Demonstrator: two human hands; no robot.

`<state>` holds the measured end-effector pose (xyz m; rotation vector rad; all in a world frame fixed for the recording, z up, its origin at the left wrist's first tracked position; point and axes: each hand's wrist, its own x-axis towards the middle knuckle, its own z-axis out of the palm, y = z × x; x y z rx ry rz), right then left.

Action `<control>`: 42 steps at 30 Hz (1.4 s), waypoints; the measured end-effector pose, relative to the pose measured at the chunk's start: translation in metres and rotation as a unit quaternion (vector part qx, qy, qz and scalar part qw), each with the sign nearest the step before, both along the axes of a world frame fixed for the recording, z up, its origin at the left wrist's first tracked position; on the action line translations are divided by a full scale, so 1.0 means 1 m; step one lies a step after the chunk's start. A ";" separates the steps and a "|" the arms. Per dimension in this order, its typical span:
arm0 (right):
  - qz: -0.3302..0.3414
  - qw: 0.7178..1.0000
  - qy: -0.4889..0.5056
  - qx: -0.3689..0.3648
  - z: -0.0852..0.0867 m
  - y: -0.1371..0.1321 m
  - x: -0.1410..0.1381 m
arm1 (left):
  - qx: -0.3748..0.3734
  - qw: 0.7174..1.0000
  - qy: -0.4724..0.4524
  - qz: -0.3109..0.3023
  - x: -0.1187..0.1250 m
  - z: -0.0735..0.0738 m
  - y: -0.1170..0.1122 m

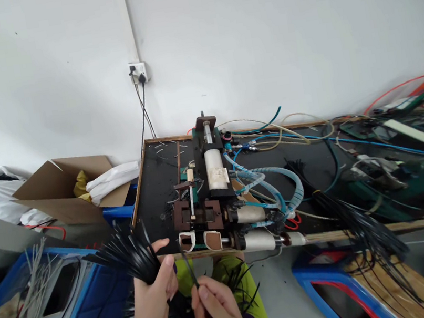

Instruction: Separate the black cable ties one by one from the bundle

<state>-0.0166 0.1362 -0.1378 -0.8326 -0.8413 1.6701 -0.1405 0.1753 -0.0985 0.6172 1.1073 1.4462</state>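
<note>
My left hand (153,300) is closed around a thick bundle of black cables (128,254), whose ends fan out up and to the left. One finger of that hand points toward the bench edge. In my right hand (220,304) a black cable (189,268) is pinched between thumb and fingers, its upper end rising toward the machine. Just beyond both hands stands a pneumatic machine (217,171) with white cylinders. Its front jaws (200,241) have brown pads and sit at the bench edge, apart from the cable tip. More black cables (241,290) lie across my lap.
A second bundle of black cables (348,218) hangs over the bench's front edge. Blue air hoses (279,183) curl beside the machine. Left are an open cardboard box (49,186) and a blue crate (89,273) with pale wires; another blue crate (314,282) stands right.
</note>
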 end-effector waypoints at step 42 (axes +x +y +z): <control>-0.144 0.980 -0.133 -0.029 -0.008 0.015 -0.006 | 0.012 0.999 0.002 -0.039 -0.006 -0.012 -0.014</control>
